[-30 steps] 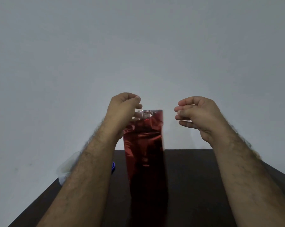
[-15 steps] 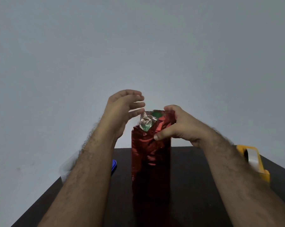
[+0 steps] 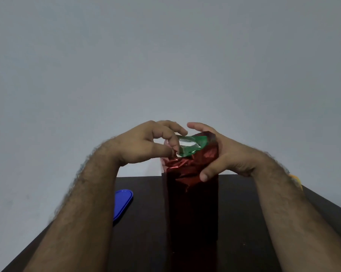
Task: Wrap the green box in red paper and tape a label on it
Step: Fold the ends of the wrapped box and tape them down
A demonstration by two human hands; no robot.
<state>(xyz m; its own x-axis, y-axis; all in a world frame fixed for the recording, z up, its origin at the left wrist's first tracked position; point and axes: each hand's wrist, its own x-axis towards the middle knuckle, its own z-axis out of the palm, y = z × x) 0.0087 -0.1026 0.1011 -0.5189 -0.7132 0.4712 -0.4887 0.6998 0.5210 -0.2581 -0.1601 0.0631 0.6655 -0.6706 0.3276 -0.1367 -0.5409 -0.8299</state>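
I am watching the green box standing upright near the middle of the tabletop, closer to the far edge than to the near one. The red paper is sheathing its sides; only the top end is showing green, with a silvery flap of paper underside lying across it.

The left hand is curling over the top left corner of the box, thumb and forefinger pinching the crumpled paper edge there. The right hand is cupping the top right side, fingers behind and thumb pressing the red folds against the front face.

Risks as I am judging them:
- The box is tall on a narrow base. A sideways pull from the left pinch, not matched by the right hand, is likely to tip it.
- The foil-like paper is creasing heavily at the top. Hard tugging could tear it at the corner or leave a bulky, uneven fold.
- If the right thumb is lifting early, the gathered folds are likely to spring open and bare the green end again.

A blue lid is lying toward the left edge; a yellow object is peeking out behind the right forearm. No label is visible.
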